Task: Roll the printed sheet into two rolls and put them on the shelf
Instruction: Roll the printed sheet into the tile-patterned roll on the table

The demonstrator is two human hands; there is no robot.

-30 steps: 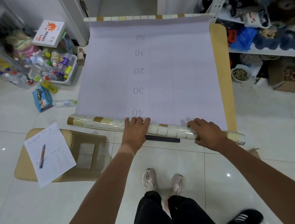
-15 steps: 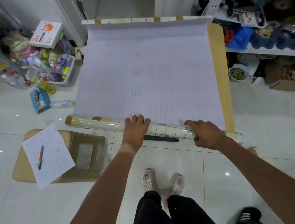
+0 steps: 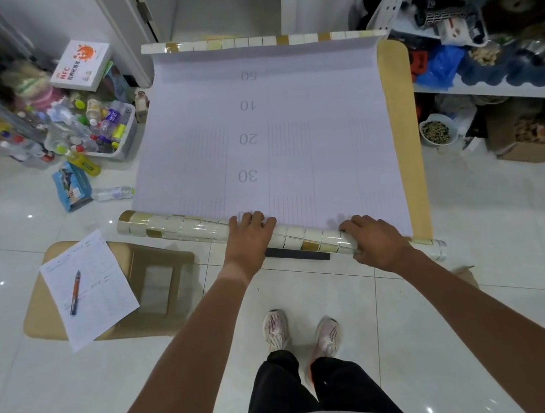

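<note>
A: What sits closest to the person?
B: Two pale sneakers [image 3: 300,333] on the glossy white tiled floor [image 3: 416,326], below black trousers.

A: And the hands?
B: The left hand [image 3: 249,240] lies on top of the near roll of the printed sheet [image 3: 177,225], a tube of cream and gold mosaic-tile pattern, with its fingers curved over the top. The right hand [image 3: 377,243] clasps the same roll nearer its right end, thumb on the near side and fingers wrapped over the top. A flat black strip [image 3: 299,254] lies under the roll between the two hands.

A: Where is the sheet itself?
B: The pale lilac backing of the printed sheet [image 3: 323,124] lies spread flat on the light wooden tabletop [image 3: 405,142], printed with the numbers 30, 20, 10 and 50 seen upside down. Its far end curls into a second tile-patterned roll [image 3: 261,40] at the tabletop's far edge.

A: What is to the left?
B: A low wooden stool [image 3: 157,282] carries a white printed form [image 3: 96,293] with an orange pen [image 3: 75,292] on it. Farther left, a clear plastic bin of bottles [image 3: 126,145] stands on the floor beside a white box with red lettering [image 3: 80,65].

A: And to the right?
B: A white metal shelf [image 3: 490,90] crammed with bags and soft toys, with a white bowl of mixed seeds [image 3: 435,131] below it
</note>
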